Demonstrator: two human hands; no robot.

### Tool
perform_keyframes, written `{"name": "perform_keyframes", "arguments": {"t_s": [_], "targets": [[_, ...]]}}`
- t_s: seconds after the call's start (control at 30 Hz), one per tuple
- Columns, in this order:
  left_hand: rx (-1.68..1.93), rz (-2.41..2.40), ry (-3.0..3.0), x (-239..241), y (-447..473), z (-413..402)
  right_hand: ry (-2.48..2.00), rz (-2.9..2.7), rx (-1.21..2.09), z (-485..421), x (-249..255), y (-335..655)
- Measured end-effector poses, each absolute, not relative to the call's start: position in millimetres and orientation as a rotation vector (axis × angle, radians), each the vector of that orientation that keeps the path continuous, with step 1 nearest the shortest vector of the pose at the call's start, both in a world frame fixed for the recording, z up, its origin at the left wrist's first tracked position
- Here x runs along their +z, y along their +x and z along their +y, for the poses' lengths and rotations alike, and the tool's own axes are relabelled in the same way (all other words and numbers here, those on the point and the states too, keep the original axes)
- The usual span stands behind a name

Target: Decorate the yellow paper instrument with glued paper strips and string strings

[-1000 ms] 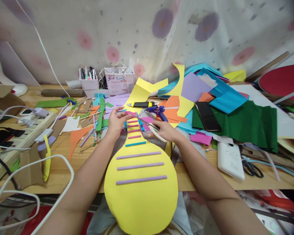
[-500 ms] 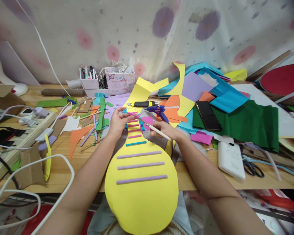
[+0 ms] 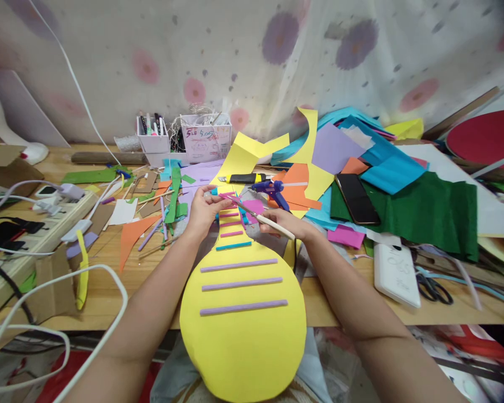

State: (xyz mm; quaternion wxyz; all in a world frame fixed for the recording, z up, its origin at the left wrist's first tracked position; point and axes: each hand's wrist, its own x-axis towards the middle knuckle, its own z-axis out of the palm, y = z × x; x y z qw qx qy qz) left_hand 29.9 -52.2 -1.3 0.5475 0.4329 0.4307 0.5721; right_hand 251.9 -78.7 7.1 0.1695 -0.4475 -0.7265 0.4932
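My left hand [image 3: 204, 211] pinches a thin pink strip [image 3: 231, 197] over the neck of a yellow guitar-shaped paper cutout [image 3: 243, 347]. In my right hand [image 3: 288, 221] is a pair of scissors with cream handles [image 3: 275, 225], its blades pointing left at the strip near my left fingertips. Several pink bars [image 3: 231, 234] cross the cutout's neck, with a blue bar [image 3: 233, 245] below them. Lilac bars [image 3: 243, 285] lie across its round body. The cutout's near end overhangs the table edge above my lap.
Just beyond my hands lie a blue glue gun [image 3: 271, 193] and a yellow-black utility knife [image 3: 243, 178]. Paper scraps [image 3: 136, 235] cover the left. A phone [image 3: 357, 198], white power bank [image 3: 397, 273] and black-handled scissors [image 3: 434, 288] lie right. A power strip [image 3: 37, 246] and cables stand left.
The scissors in my right hand have shifted slightly, with their handles spread a little differently and the blades nearer the pink strip. My left hand stays almost still.
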Motion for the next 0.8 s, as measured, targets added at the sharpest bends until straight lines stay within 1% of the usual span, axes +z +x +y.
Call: {"name": "perform_keyframes", "arguments": {"t_s": [0.17,0.37,0.6,0.8], "targets": [[1.353,1.012,1.009,-2.8,29.6,-51.3,-1.305,-2.047,1.422,-77.9,6.0,253.0],[1.334,1.026,0.995,-1.5,29.3,-51.4,-1.389,-2.066,1.285,-77.1,7.1,252.3],[1.314,1.017,1.01,-0.8,29.4,-52.3,-1.434,-2.07,1.23,-78.2,9.2,250.8],[1.308,1.046,1.012,0.3,28.8,-52.6,-1.385,-2.192,1.117,-75.5,4.5,252.9]]}}
